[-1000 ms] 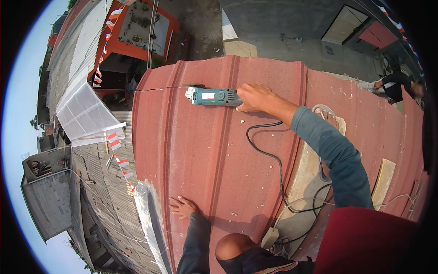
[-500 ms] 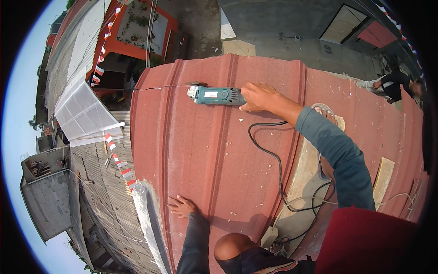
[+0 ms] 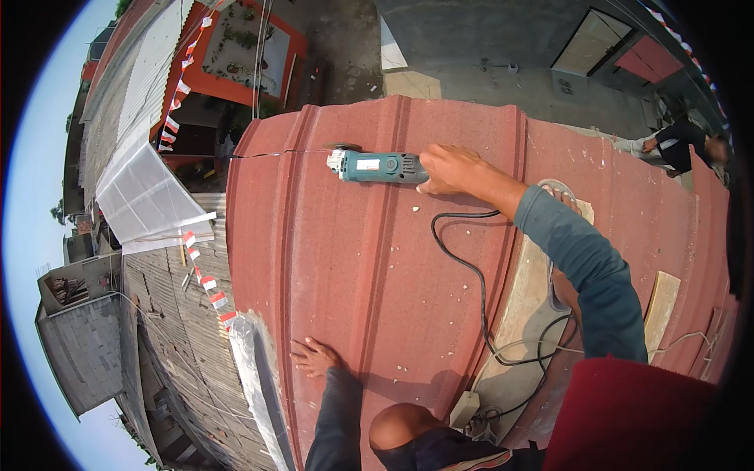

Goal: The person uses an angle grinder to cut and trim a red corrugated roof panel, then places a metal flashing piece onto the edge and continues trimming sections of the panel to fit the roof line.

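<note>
My right hand [image 3: 452, 168] is wrapped round the rear end of a teal angle grinder [image 3: 377, 166], which lies on its side over the red ribbed roof sheet [image 3: 330, 259]. The grinder's disc [image 3: 344, 147] is at the far side of its head, along a thin line in the sheet. Toward the left edge that line is a dark open slit [image 3: 263, 153]. My left hand [image 3: 316, 357] rests flat on the roof near its left edge, fingers spread, holding nothing. A black power cord [image 3: 481, 275] loops from beneath my right forearm down the roof.
A wooden plank [image 3: 514, 298] lies under my sandalled foot [image 3: 561, 191]. A small pale block [image 3: 464, 409] sits by my knee. The roof's left edge drops to grey corrugated roofing [image 3: 173, 314] with red-and-white bunting [image 3: 207, 282]. Another person [image 3: 677, 145] is at the far right.
The grinder and my right hand have shifted slightly to the right along the line. My left hand stays in place on the roof.
</note>
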The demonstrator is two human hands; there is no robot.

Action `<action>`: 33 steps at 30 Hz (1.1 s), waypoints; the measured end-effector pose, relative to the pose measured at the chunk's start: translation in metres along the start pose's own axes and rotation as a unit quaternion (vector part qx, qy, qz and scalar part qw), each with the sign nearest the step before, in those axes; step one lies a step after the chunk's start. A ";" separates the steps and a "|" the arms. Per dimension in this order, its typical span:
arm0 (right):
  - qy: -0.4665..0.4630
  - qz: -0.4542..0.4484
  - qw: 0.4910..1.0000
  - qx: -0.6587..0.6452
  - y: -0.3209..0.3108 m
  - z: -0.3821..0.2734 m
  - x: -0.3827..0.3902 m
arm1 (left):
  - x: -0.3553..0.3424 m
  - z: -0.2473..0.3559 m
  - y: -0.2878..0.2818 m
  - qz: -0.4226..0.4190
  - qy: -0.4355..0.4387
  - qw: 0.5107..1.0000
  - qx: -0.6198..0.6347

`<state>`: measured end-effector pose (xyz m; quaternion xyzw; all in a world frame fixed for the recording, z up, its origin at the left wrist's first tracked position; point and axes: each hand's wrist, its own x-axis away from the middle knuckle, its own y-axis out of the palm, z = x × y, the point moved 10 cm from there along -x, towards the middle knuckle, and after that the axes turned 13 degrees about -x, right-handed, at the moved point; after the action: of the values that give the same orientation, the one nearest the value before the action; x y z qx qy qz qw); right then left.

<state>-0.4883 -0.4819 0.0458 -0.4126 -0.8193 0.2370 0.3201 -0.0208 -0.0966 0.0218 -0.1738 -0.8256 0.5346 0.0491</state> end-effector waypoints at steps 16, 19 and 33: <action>0.013 -0.029 1.000 0.003 -0.005 0.005 0.009 | 0.000 -0.001 0.003 -0.004 -0.004 1.000 -0.003; 0.005 -0.022 1.000 0.007 -0.007 0.001 0.010 | -0.005 -0.005 -0.001 0.022 -0.006 1.000 0.012; 0.012 -0.031 0.999 0.003 -0.010 0.006 0.016 | 0.003 0.001 -0.005 -0.001 -0.001 1.000 0.007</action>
<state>-0.5046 -0.4746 0.0535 -0.3893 -0.8269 0.2242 0.3382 -0.0252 -0.0979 0.0252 -0.1716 -0.8224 0.5401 0.0500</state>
